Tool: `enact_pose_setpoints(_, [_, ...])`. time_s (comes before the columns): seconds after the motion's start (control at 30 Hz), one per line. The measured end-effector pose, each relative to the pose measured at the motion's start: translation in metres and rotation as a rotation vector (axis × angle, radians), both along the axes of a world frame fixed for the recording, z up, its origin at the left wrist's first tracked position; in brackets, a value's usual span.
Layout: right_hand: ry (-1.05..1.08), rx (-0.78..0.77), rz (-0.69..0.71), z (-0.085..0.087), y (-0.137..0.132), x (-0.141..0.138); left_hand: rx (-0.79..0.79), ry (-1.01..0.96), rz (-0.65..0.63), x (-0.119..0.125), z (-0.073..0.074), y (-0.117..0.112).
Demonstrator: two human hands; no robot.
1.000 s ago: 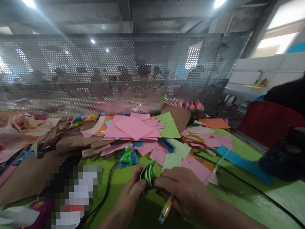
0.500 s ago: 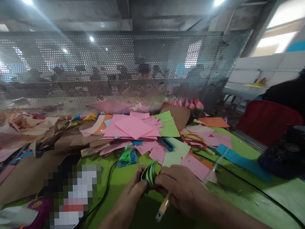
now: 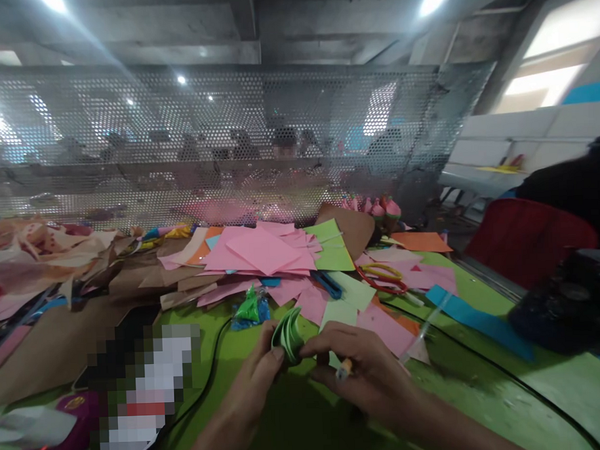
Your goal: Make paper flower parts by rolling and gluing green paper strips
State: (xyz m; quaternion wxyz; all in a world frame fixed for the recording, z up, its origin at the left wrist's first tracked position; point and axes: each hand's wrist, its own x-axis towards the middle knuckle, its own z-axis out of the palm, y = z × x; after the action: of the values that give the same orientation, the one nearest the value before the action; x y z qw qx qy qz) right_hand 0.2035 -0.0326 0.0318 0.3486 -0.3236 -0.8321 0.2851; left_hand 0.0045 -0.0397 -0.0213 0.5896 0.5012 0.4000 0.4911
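Observation:
Between my hands is a coil of light green paper [image 3: 288, 334], its strips curled in layers. My left hand [image 3: 256, 381] is closed around its near left side, the thumb pressed on the paper. From the right, my right hand [image 3: 364, 364] reaches with its fingertips to the coil's edge. A short orange-tan stick with a silvery end [image 3: 344, 369] is tucked in the right hand's fingers, pointing towards me; its kind is unclear. Just beyond lie a small bag with a green piece [image 3: 251, 307] and loose pale green paper [image 3: 349, 291].
Pink paper sheets [image 3: 264, 249] are piled at the middle back, near scissors with red and yellow handles [image 3: 380, 275]. Brown paper [image 3: 43, 352] and a purple device [image 3: 75, 416] are at left. A black cable [image 3: 502, 369] crosses the right side. A perforated metal screen [image 3: 218, 142] stands behind.
The green coil has tipped and moved slightly left and up in my left hand. My right hand has opened its grip a little away from it, and the stick has swung up, looking foreshortened.

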Motion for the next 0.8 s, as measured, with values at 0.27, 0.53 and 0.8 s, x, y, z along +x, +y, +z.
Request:
enact_pose_setpoints(0.27, [0.056, -0.034, -0.162, 0.004, 0.003, 0.001, 0.121, 0.177, -0.061, -0.004, 0.007, -0.001])
enact_pose_setpoints(0.53, [-0.005, 0.001, -0.187, 0.007, 0.000, -0.004, 0.179, 0.205, -0.079, 0.000, 0.003, 0.003])
enact_pose_setpoints(0.8, [-0.098, 0.044, -0.281, 0.006, -0.001, -0.007, 0.202, 0.098, -0.170, 0.004, -0.001, 0.007])
